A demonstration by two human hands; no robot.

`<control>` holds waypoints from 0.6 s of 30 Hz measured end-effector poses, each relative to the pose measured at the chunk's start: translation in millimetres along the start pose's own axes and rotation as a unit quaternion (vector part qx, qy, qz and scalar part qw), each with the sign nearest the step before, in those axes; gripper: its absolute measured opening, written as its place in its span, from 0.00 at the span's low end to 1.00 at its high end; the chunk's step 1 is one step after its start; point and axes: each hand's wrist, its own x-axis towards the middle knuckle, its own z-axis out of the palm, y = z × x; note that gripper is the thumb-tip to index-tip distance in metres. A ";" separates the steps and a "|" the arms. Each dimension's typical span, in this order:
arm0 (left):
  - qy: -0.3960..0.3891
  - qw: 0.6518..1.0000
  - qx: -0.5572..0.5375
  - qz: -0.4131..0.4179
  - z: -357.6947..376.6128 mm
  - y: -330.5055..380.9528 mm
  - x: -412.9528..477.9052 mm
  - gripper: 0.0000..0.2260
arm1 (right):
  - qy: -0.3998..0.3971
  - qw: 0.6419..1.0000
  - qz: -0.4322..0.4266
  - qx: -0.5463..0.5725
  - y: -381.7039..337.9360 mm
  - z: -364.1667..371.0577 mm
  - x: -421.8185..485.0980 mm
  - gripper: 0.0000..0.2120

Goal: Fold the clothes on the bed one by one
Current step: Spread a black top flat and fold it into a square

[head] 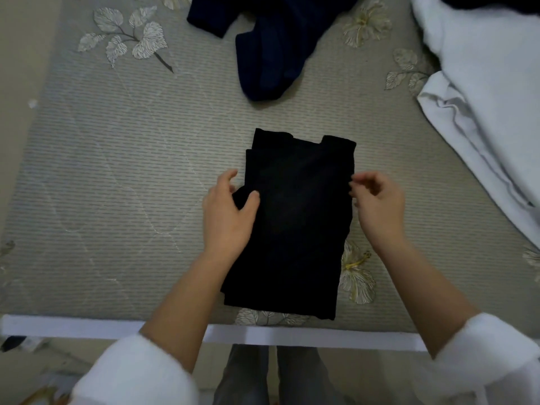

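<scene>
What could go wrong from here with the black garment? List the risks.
1. The left hand grips a bunched lump at the left edge of the black garment; folding now may trap a crease.
2. Its near end lies close to the front edge of the bed; a pull toward the body might slide it off.
3. The right hand sits at the right edge, grip unclear; uneven lifting could skew the fold.

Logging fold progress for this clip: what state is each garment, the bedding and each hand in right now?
Black garment: folded into a narrow rectangle, lying flat on the bed.
Navy garment: unfolded, crumpled.
White bedding: rumpled, at the right.
Left hand: grips the black garment's left edge.
Right hand: fingers curled at its right edge; grip unclear.
</scene>
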 end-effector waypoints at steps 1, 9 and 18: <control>-0.028 0.998 0.052 0.022 8.6 6.1 14.1 0.24 | -0.010 1.000 0.003 -0.015 6.6 -1.7 -5.1 0.10; 0.023 0.964 0.150 0.219 22.1 24.0 78.5 0.15 | -0.015 0.996 -0.005 -0.087 45.1 -11.1 -37.5 0.09; -0.019 0.976 0.153 0.155 17.4 3.3 48.7 0.22 | -0.186 0.960 0.199 -0.071 60.0 -20.8 -61.1 0.24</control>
